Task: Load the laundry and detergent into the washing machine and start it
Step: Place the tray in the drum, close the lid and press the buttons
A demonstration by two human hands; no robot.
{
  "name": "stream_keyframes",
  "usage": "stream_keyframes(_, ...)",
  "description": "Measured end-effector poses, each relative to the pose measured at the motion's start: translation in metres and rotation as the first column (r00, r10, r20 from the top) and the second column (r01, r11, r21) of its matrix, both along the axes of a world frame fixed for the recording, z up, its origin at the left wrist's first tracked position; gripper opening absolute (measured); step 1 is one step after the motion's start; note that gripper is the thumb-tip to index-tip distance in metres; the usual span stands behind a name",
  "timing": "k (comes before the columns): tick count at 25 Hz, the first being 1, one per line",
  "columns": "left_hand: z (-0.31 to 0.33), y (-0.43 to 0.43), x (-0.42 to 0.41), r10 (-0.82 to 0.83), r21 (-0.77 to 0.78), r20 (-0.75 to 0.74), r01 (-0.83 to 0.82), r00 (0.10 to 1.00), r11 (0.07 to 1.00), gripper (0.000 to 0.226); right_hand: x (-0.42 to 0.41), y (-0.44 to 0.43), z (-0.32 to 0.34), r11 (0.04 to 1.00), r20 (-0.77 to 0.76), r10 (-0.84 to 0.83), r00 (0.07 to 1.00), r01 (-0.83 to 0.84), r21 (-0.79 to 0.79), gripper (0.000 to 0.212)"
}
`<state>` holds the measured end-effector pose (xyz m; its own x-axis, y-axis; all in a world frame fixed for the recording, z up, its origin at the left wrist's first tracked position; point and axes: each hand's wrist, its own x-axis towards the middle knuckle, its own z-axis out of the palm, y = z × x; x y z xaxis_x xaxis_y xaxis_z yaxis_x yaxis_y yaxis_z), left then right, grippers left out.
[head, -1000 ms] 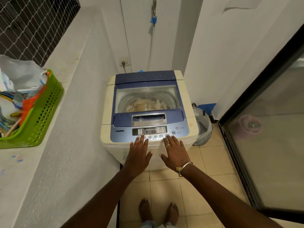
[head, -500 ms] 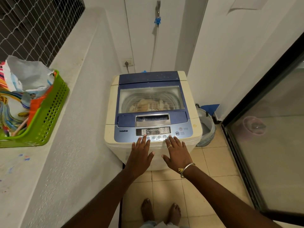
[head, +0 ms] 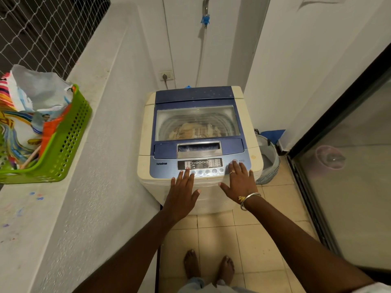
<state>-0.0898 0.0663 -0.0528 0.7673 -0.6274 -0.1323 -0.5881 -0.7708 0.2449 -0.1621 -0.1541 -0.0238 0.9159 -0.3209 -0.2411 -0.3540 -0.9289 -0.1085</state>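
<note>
Both hands lie spread and flat, holding nothing. The left hand (head: 182, 191) rests on the front lip of the washing machine (head: 146, 127), fingertips at the left end of the control panel (head: 165, 169). The right hand (head: 239, 182) reaches slightly farther, fingertips at the round button (head: 234, 161) at the panel's right end. The panel's long axis runs left to right just beyond both hands, so the button row (head: 207, 171) lies between them; the right hand looks better placed for the start key, I judge. Beyond, the lid (head: 224, 119) is closed and laundry (head: 190, 131) shows through its window, inside the drum. Loading seems done, starting remains
</note>
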Motion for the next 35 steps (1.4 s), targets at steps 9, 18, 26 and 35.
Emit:
stream_keyframes(9, -0.002, 0.001, 0.01, 0.001, 0.011, 0.013, -0.001, 1.0, 1.0, 0.066, 0.005, -0.014, -0.007, 1.0, -0.084, -0.012, 0.996, 0.013, 0.015, 0.085)
stream_keyframes(18, -0.008, -0.001, 0.005, -0.003, -0.003, -0.012, 0.003, 1.0, 1.0, 0.066, 0.03, -0.028, 0.003, 0.999, -0.084, 0.021, 0.996, -0.017, 0.041, 0.069)
stream_keyframes(26, 0.002, -0.004, -0.001, -0.031, 0.003, -0.009, 0.031, 0.999, 1.0, 0.066, 0.012, -0.023, 0.003, 0.998, -0.121, 0.06, 0.991, -0.061, -0.007, 0.068)
stream_keyframes(35, -0.002, 0.011, -0.008, 0.015, 0.005, -0.026, -0.015, 1.0, 1.0, 0.065, -0.031, 0.009, -0.009, 0.996, 0.048, 0.088, 0.995, -0.089, 0.02, 0.071)
